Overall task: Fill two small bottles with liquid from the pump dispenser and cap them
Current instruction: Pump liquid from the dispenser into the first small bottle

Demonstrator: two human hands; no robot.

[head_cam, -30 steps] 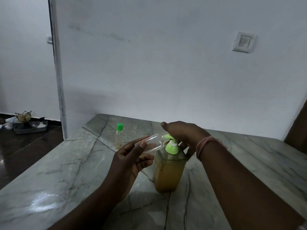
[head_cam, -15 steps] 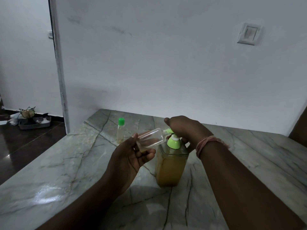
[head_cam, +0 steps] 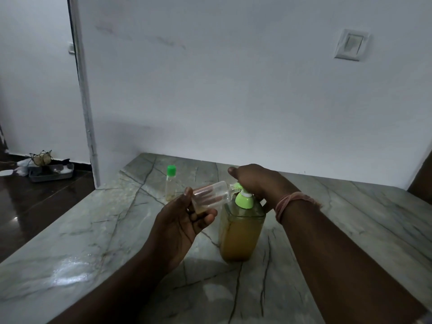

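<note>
A clear pump dispenser (head_cam: 240, 232) full of amber liquid stands on the marble table (head_cam: 93, 230); its pump is light green. My right hand (head_cam: 254, 181) lies over the pump head and hides most of it. My left hand (head_cam: 180, 220) holds a small clear uncapped bottle (head_cam: 210, 196) tilted on its side, its mouth against the green spout. A little amber liquid sits in the bottle's low end. A second small bottle (head_cam: 171, 182) with a green cap stands upright farther back on the table.
A white wall with a switch plate (head_cam: 351, 45) rises right behind the table. The table's left edge drops to a dark floor, where a grey tray (head_cam: 50, 175) of odds and ends sits by the far wall.
Both hands, the tilted bottle and the dispenser keep the same pose. A small amount of amber liquid now shows in the bottle. The camera has shifted slightly.
</note>
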